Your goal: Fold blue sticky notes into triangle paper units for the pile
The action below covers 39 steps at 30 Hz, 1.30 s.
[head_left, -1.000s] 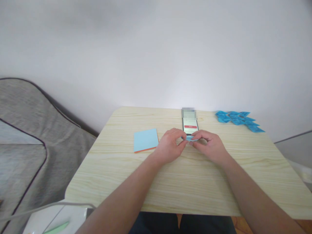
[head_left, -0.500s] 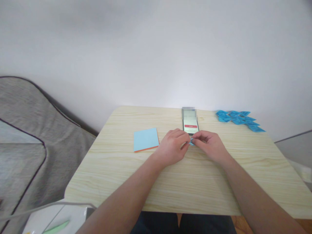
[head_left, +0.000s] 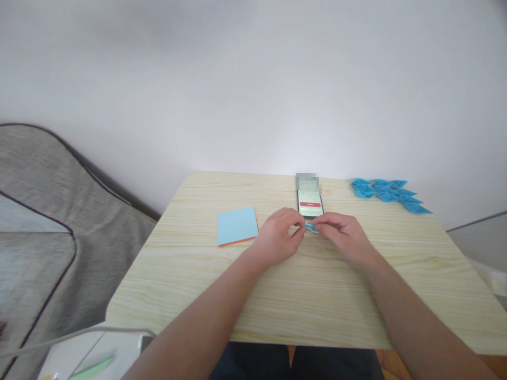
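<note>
A small folded piece of light blue paper point(head_left: 311, 228) is pinched between my two hands above the table, just in front of the phone point(head_left: 310, 205). My left hand point(head_left: 279, 235) is closed on its left end with thumb and index finger. On the right end, the thumb and fingers of my right hand point(head_left: 344, 236) press together. Much of the paper is hidden by my fingertips. To the left of my hands lies a square stack of light blue paper point(head_left: 237, 227) with an orange lower edge.
Several folded blue paper pieces point(head_left: 386, 191) lie in a group at the table's back right. The pale wooden table point(head_left: 317, 311) stands against a white wall point(head_left: 253, 84). On the left are a grey fabric seat point(head_left: 95, 237) and a cable point(head_left: 79, 333).
My fingers have shifted slightly on the folded paper; more of it shows between them now. The left thumb and index finger are a little further apart from the right hand. Other things stay put.
</note>
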### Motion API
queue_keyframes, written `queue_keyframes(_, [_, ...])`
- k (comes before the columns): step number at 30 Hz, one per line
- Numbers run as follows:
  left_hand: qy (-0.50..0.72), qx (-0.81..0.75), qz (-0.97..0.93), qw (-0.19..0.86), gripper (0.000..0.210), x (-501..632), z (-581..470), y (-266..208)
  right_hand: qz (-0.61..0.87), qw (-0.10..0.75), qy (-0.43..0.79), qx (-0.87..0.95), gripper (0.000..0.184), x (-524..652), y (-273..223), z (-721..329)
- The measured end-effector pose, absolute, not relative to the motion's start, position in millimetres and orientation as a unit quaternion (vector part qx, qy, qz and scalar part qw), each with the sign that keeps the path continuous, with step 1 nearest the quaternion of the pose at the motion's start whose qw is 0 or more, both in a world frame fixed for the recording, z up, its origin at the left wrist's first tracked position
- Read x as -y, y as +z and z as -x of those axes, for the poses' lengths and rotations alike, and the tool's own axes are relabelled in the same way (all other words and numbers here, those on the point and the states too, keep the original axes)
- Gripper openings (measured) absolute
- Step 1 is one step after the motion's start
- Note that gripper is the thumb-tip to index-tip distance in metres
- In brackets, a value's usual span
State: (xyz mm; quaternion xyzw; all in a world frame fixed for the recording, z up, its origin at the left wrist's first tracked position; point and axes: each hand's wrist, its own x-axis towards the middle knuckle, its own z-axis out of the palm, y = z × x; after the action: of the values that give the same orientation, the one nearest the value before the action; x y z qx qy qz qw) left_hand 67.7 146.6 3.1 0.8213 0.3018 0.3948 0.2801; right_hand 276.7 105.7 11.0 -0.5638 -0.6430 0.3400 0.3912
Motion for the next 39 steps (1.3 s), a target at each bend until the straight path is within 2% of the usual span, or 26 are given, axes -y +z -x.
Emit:
queue_keyframes(5, [0.398,-0.339,-0.79,0.321,0.002,-147.4,-68.0,1.7,0.552,0.405,0.34,0.645,0.023,-104.0,10.8,-273.4])
queue_keyframes(11, [0.406,-0.365,-0.758,0.356,0.007,-147.4,-69.6,4.3,0.569,0.411,0.347,0.622,0.024,-106.7,3.3,-274.4])
queue_keyframes(28, [0.429,-0.367,-0.72,0.405,0.008,-145.7,-73.9,2.2,0.549,0.459,0.343,0.608,0.018,-108.3,2.2,-272.5])
queue_keyframes(39, [0.445,-0.347,-0.692,0.45,0.011,-147.0,-76.1,-1.0,0.583,0.431,0.377,0.577,0.025,-108.1,7.5,-273.5])
